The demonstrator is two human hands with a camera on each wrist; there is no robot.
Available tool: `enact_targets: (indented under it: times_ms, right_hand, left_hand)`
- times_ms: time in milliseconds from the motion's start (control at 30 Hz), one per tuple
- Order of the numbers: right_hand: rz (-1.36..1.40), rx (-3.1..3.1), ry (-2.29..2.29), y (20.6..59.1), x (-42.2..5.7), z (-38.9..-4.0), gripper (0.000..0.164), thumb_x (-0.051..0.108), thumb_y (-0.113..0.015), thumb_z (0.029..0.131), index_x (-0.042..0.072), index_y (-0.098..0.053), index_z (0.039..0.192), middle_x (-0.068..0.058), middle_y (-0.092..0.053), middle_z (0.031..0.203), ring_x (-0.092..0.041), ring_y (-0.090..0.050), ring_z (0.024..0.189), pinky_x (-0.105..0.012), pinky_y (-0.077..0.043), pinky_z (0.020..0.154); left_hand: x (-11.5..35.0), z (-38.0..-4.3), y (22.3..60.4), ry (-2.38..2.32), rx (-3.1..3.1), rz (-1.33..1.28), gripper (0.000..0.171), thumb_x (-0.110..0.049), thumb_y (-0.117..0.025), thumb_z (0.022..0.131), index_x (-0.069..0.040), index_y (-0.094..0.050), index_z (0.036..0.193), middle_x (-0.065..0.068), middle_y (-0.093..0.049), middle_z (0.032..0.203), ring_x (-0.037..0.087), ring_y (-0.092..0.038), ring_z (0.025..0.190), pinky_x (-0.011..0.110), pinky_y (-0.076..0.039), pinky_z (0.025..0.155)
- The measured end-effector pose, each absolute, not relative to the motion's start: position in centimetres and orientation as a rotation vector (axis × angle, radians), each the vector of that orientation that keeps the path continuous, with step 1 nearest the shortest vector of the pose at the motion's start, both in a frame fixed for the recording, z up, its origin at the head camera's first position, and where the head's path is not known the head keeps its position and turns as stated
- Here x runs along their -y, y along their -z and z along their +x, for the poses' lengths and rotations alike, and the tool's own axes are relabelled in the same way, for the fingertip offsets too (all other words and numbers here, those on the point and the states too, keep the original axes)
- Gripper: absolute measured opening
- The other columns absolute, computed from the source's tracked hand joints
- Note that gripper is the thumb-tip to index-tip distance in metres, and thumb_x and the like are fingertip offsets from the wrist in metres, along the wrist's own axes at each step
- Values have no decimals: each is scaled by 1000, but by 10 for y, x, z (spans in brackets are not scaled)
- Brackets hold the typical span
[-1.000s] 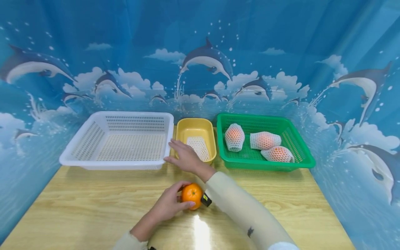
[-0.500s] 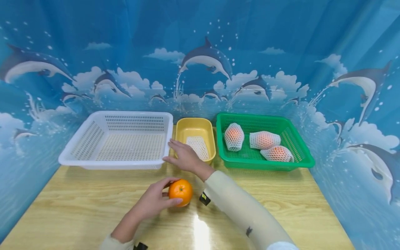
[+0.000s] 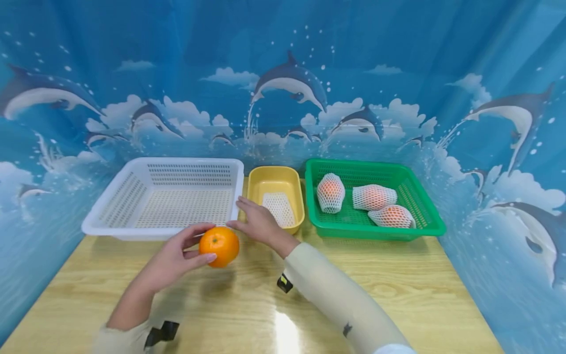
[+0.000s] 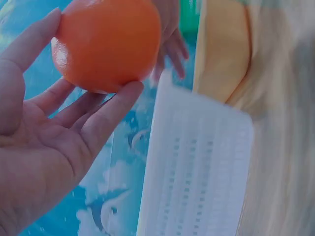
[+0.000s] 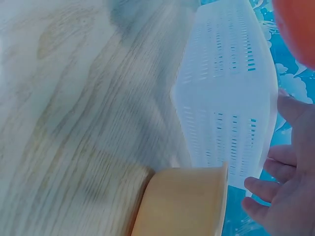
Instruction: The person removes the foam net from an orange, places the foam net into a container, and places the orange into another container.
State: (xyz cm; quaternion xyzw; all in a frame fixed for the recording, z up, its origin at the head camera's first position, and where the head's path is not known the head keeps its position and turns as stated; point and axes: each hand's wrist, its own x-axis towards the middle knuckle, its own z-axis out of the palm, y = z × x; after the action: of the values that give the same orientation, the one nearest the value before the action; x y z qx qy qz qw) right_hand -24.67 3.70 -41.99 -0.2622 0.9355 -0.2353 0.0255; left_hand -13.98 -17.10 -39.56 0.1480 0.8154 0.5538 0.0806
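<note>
In the head view my left hand (image 3: 170, 258) grips an orange (image 3: 219, 247) between thumb and fingers, lifted above the table near the front rim of the white basket (image 3: 161, 231). The left wrist view shows the orange (image 4: 110, 44) held by the fingertips, with the palm apart from it. My right hand (image 3: 261, 223) reaches over the front left of the yellow basket (image 3: 299, 216), its fingertips at the white basket's right rim. In the right wrist view the right hand's fingers (image 5: 268, 189) are slightly bent beside that rim and pinch nothing.
On the right stands a green basket (image 3: 376, 233) with several fruits in white foam nets, such as the left one (image 3: 331, 193). An empty foam net (image 3: 278, 209) lies in the yellow basket. Behind the wooden table (image 3: 380, 275) hangs a dolphin curtain (image 3: 199, 49).
My left hand has carried the orange leftward and up from the table's middle to near the white basket. The right hand has stayed at the white basket's rim.
</note>
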Motion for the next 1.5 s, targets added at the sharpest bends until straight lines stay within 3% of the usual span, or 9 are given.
enact_targets:
  times_ms: [67,267,400,533,667,767,967,1333,1500]
  right_hand:
    - [-818,-2893,712,420,-36,-247,70,51,-59,93,9,-43,146,-5,-34,155,-21,-37,139,-37,-34,113]
    - [-831,-2903,647,418,-34,-247,70,53,-56,94,10,-42,147,-4,-32,156,-19,-34,141,-40,-30,115]
    - [-833,-2899,631,419,-33,-247,71,54,-55,94,10,-40,148,-4,-31,156,-20,-33,141,-41,-28,115]
    - [-835,-2904,615,420,-33,-247,71,54,-55,94,11,-39,148,-4,-30,156,-20,-33,141,-42,-29,115]
    - [-835,-2905,607,421,-32,-246,70,53,-54,94,11,-39,149,-4,-29,157,-20,-34,141,-41,-31,114]
    - [-825,-2902,614,421,-32,-246,70,53,-54,95,12,-38,149,-3,-29,157,-19,-34,141,-41,-31,113]
    - [-811,-2891,639,421,-32,-245,71,54,-53,94,12,-38,149,-3,-28,158,-19,-33,141,-41,-31,114]
    - [-808,-2900,628,420,-34,-243,70,53,-52,95,12,-37,149,-3,-27,158,-19,-33,141,-40,-33,112]
    - [-802,-2909,637,421,-34,-244,70,53,-54,94,12,-38,149,-2,-28,157,-19,-34,141,-40,-34,111]
  left_hand:
    - [182,-144,391,-1695,-2452,406,67,-21,-71,90,-6,-36,146,24,-40,145,38,-50,124,27,-55,86]
    - [216,-160,382,-1784,-2496,338,67,-20,-58,99,-23,-22,155,26,-34,146,-5,-55,108,16,-52,83]
    - [236,-172,377,-1768,-2536,282,63,-26,-53,101,-22,-22,156,27,-30,147,-8,-54,103,15,-53,81]
    - [250,-185,373,-1694,-2600,157,67,-36,-53,100,-15,-21,155,28,-28,147,3,-53,104,16,-54,79]
    - [260,-197,374,-1571,-2707,68,74,-41,-54,98,-8,-20,154,31,-28,145,34,-51,115,17,-55,74]
    - [267,-203,375,-1432,-2793,37,77,-46,-54,97,-5,-22,153,35,-29,143,51,-45,120,30,-59,76]
    - [280,-212,380,-1162,-2928,-41,82,-52,-50,97,5,-24,150,39,-29,143,55,-41,119,63,-45,93]
    - [287,-226,396,-912,-2997,-189,82,-51,-56,94,13,-32,141,41,-38,134,53,-43,112,62,-46,87]
    - [292,-234,400,-822,-2995,-171,88,-48,-58,94,7,-17,150,43,-30,140,58,-37,118,68,-37,93]
